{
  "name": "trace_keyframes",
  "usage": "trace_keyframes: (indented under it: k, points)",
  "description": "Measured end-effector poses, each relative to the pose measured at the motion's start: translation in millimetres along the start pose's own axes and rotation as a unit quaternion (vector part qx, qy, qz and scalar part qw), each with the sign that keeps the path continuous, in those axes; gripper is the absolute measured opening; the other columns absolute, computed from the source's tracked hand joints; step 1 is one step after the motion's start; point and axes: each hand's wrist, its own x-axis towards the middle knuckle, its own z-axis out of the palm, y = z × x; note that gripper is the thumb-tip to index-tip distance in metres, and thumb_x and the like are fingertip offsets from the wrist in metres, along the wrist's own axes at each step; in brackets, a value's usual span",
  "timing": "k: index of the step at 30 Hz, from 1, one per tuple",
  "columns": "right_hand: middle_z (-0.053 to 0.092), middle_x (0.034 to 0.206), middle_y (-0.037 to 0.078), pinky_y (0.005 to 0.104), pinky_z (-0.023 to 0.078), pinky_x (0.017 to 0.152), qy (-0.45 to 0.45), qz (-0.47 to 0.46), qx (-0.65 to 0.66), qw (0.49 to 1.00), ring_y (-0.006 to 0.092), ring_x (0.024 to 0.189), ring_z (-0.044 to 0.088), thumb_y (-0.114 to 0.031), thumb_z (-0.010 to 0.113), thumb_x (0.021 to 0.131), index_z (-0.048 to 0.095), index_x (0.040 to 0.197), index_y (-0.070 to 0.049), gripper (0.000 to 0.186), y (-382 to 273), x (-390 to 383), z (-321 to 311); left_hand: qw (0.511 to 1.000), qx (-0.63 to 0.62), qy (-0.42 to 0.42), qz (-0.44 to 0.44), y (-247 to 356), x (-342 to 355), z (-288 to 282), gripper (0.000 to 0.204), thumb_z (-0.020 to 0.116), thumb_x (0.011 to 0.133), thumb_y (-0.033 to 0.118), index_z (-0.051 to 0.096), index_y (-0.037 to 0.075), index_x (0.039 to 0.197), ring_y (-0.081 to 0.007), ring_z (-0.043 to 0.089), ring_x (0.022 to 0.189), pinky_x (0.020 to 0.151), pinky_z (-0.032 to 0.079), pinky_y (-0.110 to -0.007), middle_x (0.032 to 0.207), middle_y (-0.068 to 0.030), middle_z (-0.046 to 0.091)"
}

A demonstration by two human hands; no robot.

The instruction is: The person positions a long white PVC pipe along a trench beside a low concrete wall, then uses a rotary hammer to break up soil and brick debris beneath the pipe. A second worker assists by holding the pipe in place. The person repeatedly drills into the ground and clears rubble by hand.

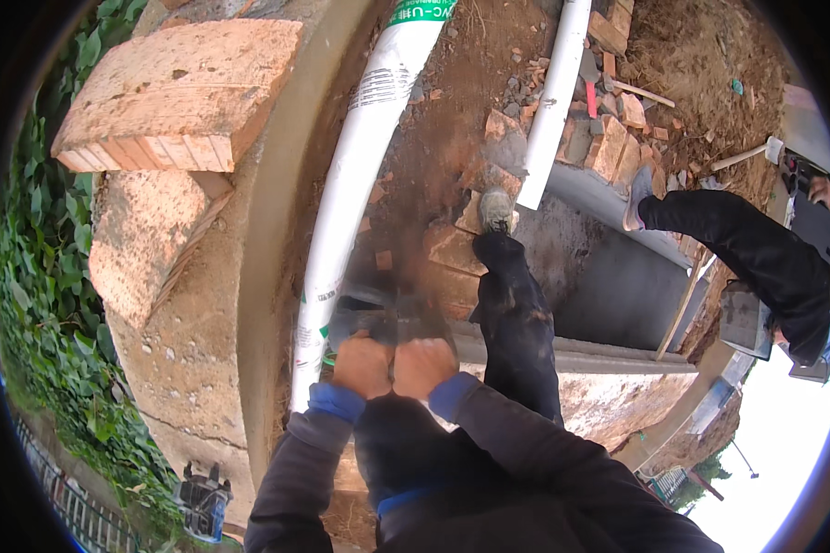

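My left hand [361, 366] and my right hand [424, 367] are side by side, low in the middle of the view. Both are closed, knuckles facing away from me. Just beyond them is a dark grey thing [364, 320], smeared by motion; what it is I cannot make out. A reddish-brown haze blurs the ground past it. To the left of my left hand, a long white plastic pipe [350, 184] with a green band runs away from me. Several reddish bricks [454, 251] lie beyond my right hand, next to my outstretched leg and dusty shoe [498, 210].
Two large bricks [180, 92] rest on a concrete ledge [194, 369] at left, beside leafy plants. A second white pipe [555, 101] reaches over a grey-walled pit [609, 276] at right. A person in black trousers [747, 230] is beyond it. Broken bricks [609, 147] lie behind.
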Motion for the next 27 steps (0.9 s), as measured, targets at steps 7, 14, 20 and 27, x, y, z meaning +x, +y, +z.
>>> trace_keyframes:
  k: [7,14,20,27]
  points:
    - [0.075,0.078,0.015,0.0428,0.056,0.069,-0.007,-0.021,-0.007,1.000,0.0322,0.073,0.073,-0.021,0.066,0.073,0.076,0.074,-0.009,0.016,25,10,46,0.999,0.023,-0.022,-0.027,-22,0,56,0.026,0.077,0.060,0.028,0.077,0.014,0.082,-0.0345,0.071,0.076,0.104,0.050,-0.046,0.069,-0.0155,0.068]
    - [0.074,0.079,0.015,0.0451,0.054,0.069,0.041,0.024,-0.051,0.998,0.0307,0.080,0.073,-0.027,0.070,0.074,0.075,0.072,-0.013,0.016,48,80,67,0.989,0.093,0.040,-0.108,-63,49,77,0.019,0.068,0.078,0.026,0.078,0.011,0.073,-0.0331,0.072,0.071,0.073,0.058,-0.051,0.075,-0.0143,0.074]
    - [0.072,0.077,0.014,0.0428,0.055,0.067,-0.090,-0.062,-0.034,0.993,0.0308,0.075,0.072,-0.021,0.067,0.075,0.073,0.073,-0.009,0.013,51,37,59,0.993,-0.033,0.091,-0.061,-15,16,70,0.012,0.070,0.071,0.018,0.074,0.007,0.075,-0.0343,0.069,0.074,0.098,0.052,-0.049,0.071,-0.0172,0.068]
    - [0.069,0.076,0.018,0.0449,0.054,0.073,-0.039,-0.079,-0.023,0.996,0.0328,0.075,0.071,-0.020,0.068,0.071,0.070,0.079,-0.004,0.018,34,-41,3,0.985,-0.083,0.074,-0.134,80,-27,30,0.015,0.070,0.067,0.013,0.073,0.008,0.081,-0.0337,0.068,0.078,0.104,0.049,-0.050,0.070,-0.0143,0.067]
